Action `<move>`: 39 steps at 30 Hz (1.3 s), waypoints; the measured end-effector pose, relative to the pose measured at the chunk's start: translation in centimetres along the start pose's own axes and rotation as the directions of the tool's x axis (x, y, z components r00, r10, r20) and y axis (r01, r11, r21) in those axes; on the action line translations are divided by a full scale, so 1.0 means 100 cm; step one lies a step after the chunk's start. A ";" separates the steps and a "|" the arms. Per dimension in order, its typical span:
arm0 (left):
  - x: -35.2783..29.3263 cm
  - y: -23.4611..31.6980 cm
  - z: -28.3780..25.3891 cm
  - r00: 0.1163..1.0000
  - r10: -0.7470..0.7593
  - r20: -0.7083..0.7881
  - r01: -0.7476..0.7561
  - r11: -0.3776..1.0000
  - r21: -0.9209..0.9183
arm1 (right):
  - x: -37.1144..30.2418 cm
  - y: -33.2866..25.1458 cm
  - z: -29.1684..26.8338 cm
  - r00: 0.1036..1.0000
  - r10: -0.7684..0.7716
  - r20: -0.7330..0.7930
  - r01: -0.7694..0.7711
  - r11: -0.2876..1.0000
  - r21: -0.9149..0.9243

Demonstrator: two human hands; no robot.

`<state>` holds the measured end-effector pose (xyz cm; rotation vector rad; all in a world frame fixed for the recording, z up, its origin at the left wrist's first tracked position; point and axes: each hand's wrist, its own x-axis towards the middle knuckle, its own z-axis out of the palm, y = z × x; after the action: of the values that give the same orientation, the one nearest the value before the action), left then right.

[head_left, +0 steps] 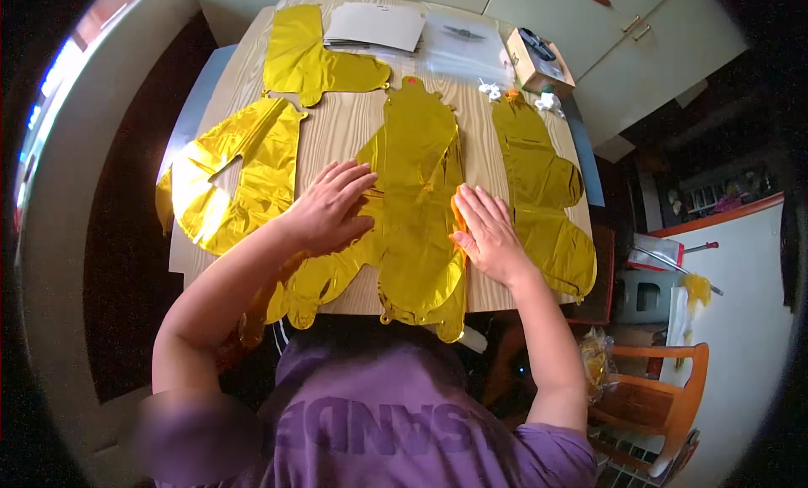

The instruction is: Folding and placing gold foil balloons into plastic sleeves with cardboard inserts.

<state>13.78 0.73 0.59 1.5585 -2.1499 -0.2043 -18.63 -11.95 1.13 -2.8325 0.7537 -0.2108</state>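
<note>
Flat gold foil balloons lie on the wooden table. Directly before me is a long middle balloon (pixel 421 193) with a red spot at its far end, overlapping more gold foil (pixel 324 273) at its lower left. My left hand (pixel 332 206) rests palm down by its left edge, fingers stretched out. At the right edge my right hand (pixel 488 235) lies flat, fingers extended, touching the foil. Neither hand grips anything visible. Left of them is a shiny balloon (pixel 269 193) with a triangular gap; an L-shaped balloon (pixel 295 54) lies beyond. To the right is a double-lobed balloon (pixel 534 185).
On the table's (pixel 337 138) far side are a stack of white sheets (pixel 374 26), clear plastic sheets (pixel 463 46) and a small wooden box (pixel 539 63) with black items. White crumpled bits (pixel 549 103) sit beside it. A wooden chair (pixel 652 395) stands at the lower right.
</note>
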 end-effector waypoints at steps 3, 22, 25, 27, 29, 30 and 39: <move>0.014 -0.002 0.005 1.000 -0.001 -0.004 0.001 0.999 0.050 | 0.000 -0.001 0.000 1.000 -0.006 -0.010 0.006 1.000 0.002; 0.027 0.006 0.022 1.000 0.015 0.016 -0.016 0.994 0.104 | 0.000 0.001 0.005 0.998 -0.033 -0.054 0.033 0.999 -0.007; 0.027 0.003 0.022 0.999 0.030 0.018 -0.031 0.996 0.084 | 0.000 0.001 0.005 0.998 -0.034 -0.056 0.033 0.999 -0.004; 0.028 0.002 0.023 0.999 0.035 0.012 -0.036 0.996 0.080 | 0.001 0.000 0.004 0.999 -0.025 -0.048 0.025 1.000 0.001; 0.029 0.002 0.022 0.999 0.037 0.015 -0.038 0.996 0.079 | 0.002 -0.002 0.002 0.999 -0.014 -0.037 0.014 1.000 0.014; 0.028 0.002 0.022 0.999 0.040 0.016 -0.041 0.996 0.074 | 0.002 -0.003 0.002 0.999 -0.011 -0.031 0.011 1.000 0.015; 0.030 0.004 0.015 1.000 0.007 0.025 -0.010 0.995 0.102 | 0.005 -0.004 0.001 1.000 -0.014 0.010 0.014 0.999 0.045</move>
<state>12.02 -2.09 0.31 1.6104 -2.2175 -0.1131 -18.02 -11.79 1.21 -2.7948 0.7176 -0.2119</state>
